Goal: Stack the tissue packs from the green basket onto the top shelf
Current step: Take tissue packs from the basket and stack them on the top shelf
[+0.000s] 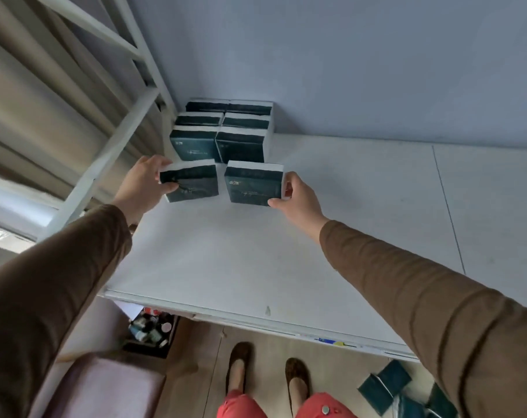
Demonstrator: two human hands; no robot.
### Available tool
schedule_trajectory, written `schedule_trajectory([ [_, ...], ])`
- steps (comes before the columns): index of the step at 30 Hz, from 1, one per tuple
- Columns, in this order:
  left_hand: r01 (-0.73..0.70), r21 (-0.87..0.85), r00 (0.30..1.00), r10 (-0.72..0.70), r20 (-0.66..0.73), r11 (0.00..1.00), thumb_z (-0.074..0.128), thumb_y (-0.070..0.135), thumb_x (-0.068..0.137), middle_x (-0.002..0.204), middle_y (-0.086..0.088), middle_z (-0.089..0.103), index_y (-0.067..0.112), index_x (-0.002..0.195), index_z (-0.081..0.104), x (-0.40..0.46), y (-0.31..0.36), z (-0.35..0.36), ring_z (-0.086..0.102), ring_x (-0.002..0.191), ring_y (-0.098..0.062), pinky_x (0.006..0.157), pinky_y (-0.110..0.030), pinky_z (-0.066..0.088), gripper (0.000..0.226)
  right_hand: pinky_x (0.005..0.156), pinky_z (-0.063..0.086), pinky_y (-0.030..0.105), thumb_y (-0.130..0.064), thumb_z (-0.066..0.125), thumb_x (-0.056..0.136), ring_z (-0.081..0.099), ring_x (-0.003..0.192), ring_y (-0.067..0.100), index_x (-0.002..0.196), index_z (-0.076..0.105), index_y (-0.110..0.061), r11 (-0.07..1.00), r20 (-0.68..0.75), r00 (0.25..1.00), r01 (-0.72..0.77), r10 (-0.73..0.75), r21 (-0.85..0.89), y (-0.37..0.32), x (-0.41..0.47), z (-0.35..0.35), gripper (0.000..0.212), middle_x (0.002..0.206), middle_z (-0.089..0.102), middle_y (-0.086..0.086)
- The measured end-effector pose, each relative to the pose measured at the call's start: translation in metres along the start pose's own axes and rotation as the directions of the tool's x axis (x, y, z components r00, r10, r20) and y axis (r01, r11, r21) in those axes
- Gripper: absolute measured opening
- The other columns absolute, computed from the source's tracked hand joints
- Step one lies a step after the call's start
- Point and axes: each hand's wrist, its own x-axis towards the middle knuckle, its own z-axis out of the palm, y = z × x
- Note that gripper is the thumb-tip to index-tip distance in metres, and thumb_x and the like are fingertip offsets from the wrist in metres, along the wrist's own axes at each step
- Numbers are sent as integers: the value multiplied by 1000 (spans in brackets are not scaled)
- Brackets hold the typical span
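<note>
On the smooth white top shelf [286, 236], the left hand [143, 184] grips a dark teal, white-edged rectangular tissue pack [191, 182]. Behind stands a blocky stack of matching packs [223, 131]. The right hand [298, 196] grips a second teal pack [253, 184] just beside the first.

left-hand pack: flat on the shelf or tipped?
Tipped. The dark green tissue pack in the left hand sits skewed, left end raised, over the white top shelf; whether it touches is unclear.
</note>
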Motion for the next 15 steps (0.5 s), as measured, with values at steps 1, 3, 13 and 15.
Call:
schedule_trajectory([
  [1,0,-21,1000,1,4,1000,76,20,84,118,-5,58,19,124,59,11,-5,2,50,95,-17,84,-32,42,44,79,54,37,-23,79,79,66,92,24,104,52,-16,1000,-3,1000,-9,8,-13,-3,8,6,37,101,66,6],
  [3,-5,-60,1000,6,17,998,74,18,86,117,-3,58,21,122,60,32,-14,6,52,97,-17,87,-32,43,39,80,55,39,-22,78,80,66,92,25,104,53,-15,999,-12,1000,-29,28,-34,-9,23,17,36,102,67,9],
  [13,-64,-235,996,75,37,970,73,14,86,123,4,54,27,130,52,85,-41,19,53,104,-13,93,-26,45,51,85,57,41,-16,75,85,63,100,27,113,51,-11,982,-236,959,-177,156,-69,-39,59,71,37,107,66,8],
  [15,-44,-298,998,53,23,954,75,13,84,123,5,53,26,127,50,87,-39,24,54,102,-12,89,-21,44,51,88,55,45,-14,72,86,62,104,29,115,51,-11,976,-282,942,-208,184,-60,-43,61,78,36,110,66,9],
])
